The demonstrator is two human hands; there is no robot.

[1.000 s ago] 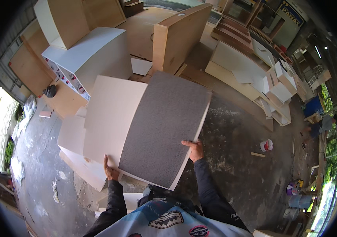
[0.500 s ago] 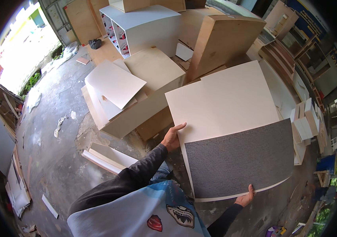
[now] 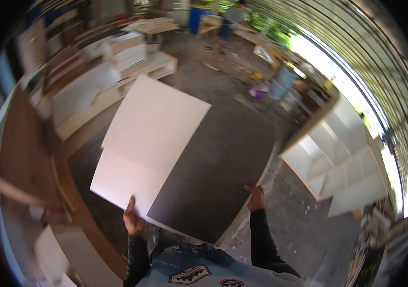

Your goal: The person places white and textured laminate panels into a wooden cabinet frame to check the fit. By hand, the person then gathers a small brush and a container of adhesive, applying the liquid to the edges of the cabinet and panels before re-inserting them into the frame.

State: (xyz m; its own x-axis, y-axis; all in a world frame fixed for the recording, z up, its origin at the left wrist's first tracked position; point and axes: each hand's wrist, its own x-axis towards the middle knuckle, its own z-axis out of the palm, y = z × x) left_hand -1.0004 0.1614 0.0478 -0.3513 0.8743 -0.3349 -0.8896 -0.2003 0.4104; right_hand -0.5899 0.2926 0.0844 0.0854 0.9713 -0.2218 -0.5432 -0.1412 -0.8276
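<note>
In front of me I carry a large white board [image 3: 146,129] with a dark grey sheet [image 3: 218,162] lying over its right part. My left hand [image 3: 134,218] is closed on the near left edge of the board, thumb on top. With its thumb over the dark sheet, my right hand [image 3: 255,197] grips the right edge of the stack. The fingers of both hands are hidden underneath. A notch shows on the board's left edge.
An open white shelf cabinet [image 3: 333,148] stands at the right. Along the left are a brown wooden panel [image 3: 24,148] and long pale cabinet parts [image 3: 89,105]. Farther off, a person [image 3: 230,26] stands near a blue barrel [image 3: 196,19]. Buckets [image 3: 290,100] are at the back right.
My view has swung to the right, away from the stacked boxes toward the shelf cabinet and the person. Board and dark sheet have turned with me, still in both hands.
</note>
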